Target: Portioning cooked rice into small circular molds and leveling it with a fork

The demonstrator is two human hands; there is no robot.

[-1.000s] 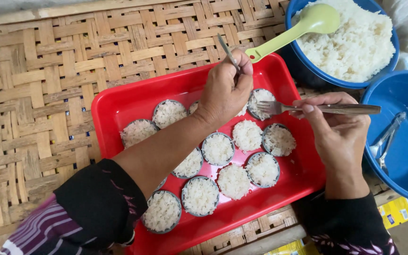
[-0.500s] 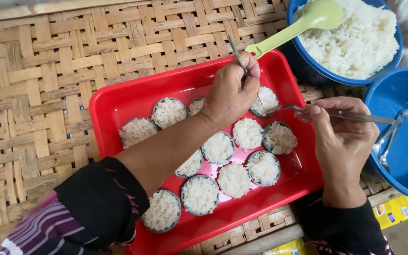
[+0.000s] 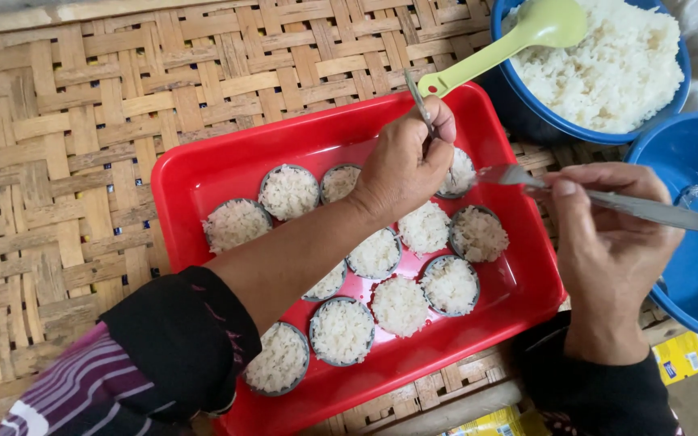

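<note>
A red rectangular tray (image 3: 203, 173) rests on a woven bamboo mat and carries several small round metal moulds packed with white rice (image 3: 288, 191). My left hand (image 3: 404, 165) reaches across the tray and grips a thin metal utensil (image 3: 418, 101), its fingers over the mould at the tray's far right corner (image 3: 460, 173). My right hand (image 3: 607, 242) holds a metal fork (image 3: 607, 199) by its handle, tines pointing left toward that same mould. Both sleeves are dark; the left has purple stripes.
A blue bowl of cooked white rice (image 3: 607, 60) with a light green spoon (image 3: 502, 56) stands at the upper right. A second blue basin (image 3: 696, 234) sits at the right edge. Yellow packaging (image 3: 688, 355) shows at the lower right. The woven mat (image 3: 58, 145) spreads left.
My right hand with the fork has shifted a little right and down, then back toward the corner mould. My left hand has stayed over the far right mould.
</note>
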